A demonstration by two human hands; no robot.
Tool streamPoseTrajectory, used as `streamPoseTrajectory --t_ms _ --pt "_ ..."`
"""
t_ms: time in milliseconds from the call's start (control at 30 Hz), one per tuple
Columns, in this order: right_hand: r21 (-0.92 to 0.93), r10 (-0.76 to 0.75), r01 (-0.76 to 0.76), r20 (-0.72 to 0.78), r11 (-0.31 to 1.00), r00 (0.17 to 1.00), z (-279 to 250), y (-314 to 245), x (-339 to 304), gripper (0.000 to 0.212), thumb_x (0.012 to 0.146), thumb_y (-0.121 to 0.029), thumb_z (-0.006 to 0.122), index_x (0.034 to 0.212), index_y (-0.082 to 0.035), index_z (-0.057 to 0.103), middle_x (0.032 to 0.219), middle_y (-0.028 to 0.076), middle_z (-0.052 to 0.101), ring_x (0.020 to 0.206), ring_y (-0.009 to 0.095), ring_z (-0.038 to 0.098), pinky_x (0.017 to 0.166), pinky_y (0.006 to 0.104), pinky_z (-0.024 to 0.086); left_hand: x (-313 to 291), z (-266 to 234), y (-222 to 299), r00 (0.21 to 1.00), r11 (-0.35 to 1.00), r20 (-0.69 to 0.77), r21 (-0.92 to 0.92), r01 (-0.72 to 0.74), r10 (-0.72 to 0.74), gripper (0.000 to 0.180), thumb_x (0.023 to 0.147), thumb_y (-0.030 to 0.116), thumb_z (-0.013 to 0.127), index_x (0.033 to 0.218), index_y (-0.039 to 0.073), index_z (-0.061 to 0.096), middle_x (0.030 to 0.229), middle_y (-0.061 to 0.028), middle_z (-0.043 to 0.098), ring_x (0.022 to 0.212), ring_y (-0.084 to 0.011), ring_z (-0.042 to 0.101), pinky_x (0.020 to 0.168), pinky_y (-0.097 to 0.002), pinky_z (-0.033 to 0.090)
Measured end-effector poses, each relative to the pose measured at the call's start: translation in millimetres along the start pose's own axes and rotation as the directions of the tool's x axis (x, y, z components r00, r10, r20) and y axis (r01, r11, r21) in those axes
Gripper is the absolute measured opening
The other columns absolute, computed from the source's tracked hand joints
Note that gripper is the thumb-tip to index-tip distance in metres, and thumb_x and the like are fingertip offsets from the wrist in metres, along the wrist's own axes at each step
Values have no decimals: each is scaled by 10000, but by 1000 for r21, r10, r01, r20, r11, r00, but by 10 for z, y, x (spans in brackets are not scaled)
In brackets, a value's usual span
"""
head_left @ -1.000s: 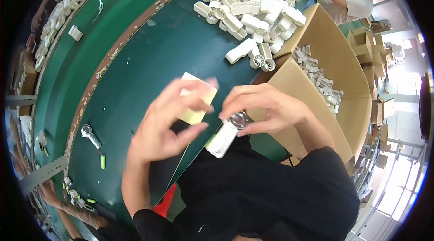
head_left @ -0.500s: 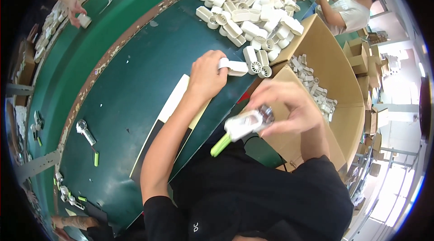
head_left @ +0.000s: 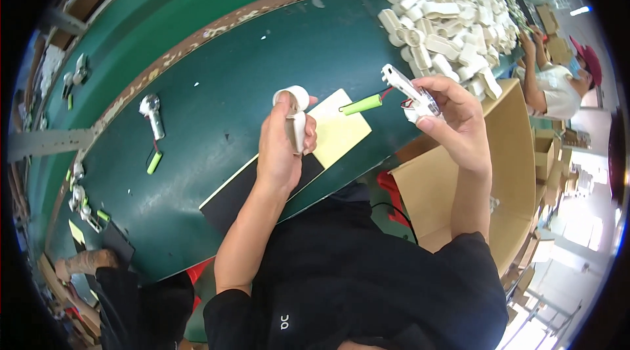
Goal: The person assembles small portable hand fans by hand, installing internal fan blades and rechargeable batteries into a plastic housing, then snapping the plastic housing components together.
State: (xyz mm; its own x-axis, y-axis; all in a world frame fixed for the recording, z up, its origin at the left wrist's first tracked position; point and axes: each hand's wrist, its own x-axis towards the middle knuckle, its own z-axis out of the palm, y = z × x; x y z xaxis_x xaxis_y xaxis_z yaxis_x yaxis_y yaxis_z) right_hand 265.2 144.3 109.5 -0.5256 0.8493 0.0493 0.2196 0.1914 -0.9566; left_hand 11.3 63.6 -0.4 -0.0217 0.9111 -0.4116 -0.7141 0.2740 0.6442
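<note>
Far to the left of the left hand, at the rim, another person's arm (head_left: 88, 262) is cut off, and the small parts beside it are too blurred to be told apart. Nearer, a spare unit (head_left: 153, 118) is left on the counter (head_left: 190, 146), wired to a green spare cell (head_left: 154, 163) and without a casing. In the left hand (head_left: 282, 143) a white shell (head_left: 298, 132) is gripped, its inside partly covered by the fingers. Under and right of that hand a yellow board (head_left: 346, 128) is laid. By the right hand (head_left: 453, 110) a unit (head_left: 398, 82) is pinched, its round end partly hidden; at its left a green cell (head_left: 362, 105) is already attached by wires, though whether the board is touched by it cannot be told. Shell and unit are not yet joined. Beyond the right hand many shells are left in a pile (head_left: 446, 21). To its right, a box (head_left: 515, 146) is partly hidden by the forearm.
</note>
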Motion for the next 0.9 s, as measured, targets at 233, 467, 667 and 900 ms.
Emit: streamPoseTrajectory --t_ms 233,467,667,900 --pt "-224 -199 232 158 947 967 170 -137 363 459 798 7 790 1245 -45 700 1185 62 662 962 152 626 842 278 481 -179 -120 94 995 996 43 -11 -94 94 453 1118 387 423 1266 -8 589 925 -49 604 796 -144 586 688 -293 464" --pt "-175 -317 399 363 900 876 397 -328 640 473 744 78 736 1205 -27 711 1196 117 688 980 190 662 818 303 522 -278 -40 220 989 996 120 -32 -80 83 406 1131 316 445 1375 12 561 1041 -36 648 857 -106 610 761 -265 512" --pt "-256 -296 418 405 872 865 530 -277 779 489 725 101 738 1198 -20 717 1183 126 705 858 188 667 792 311 532 -332 -71 190 976 997 204 -35 -75 81 468 1116 329 414 1386 -34 534 990 -66 619 761 -149 578 650 -290 452" --pt "-329 -296 405 335 853 895 515 -264 836 496 740 119 721 1213 -29 721 1204 114 709 913 178 671 826 295 524 -350 -91 190 958 996 277 -65 -62 78 429 1122 368 421 1292 5 574 894 -19 582 747 -110 568 641 -262 434"
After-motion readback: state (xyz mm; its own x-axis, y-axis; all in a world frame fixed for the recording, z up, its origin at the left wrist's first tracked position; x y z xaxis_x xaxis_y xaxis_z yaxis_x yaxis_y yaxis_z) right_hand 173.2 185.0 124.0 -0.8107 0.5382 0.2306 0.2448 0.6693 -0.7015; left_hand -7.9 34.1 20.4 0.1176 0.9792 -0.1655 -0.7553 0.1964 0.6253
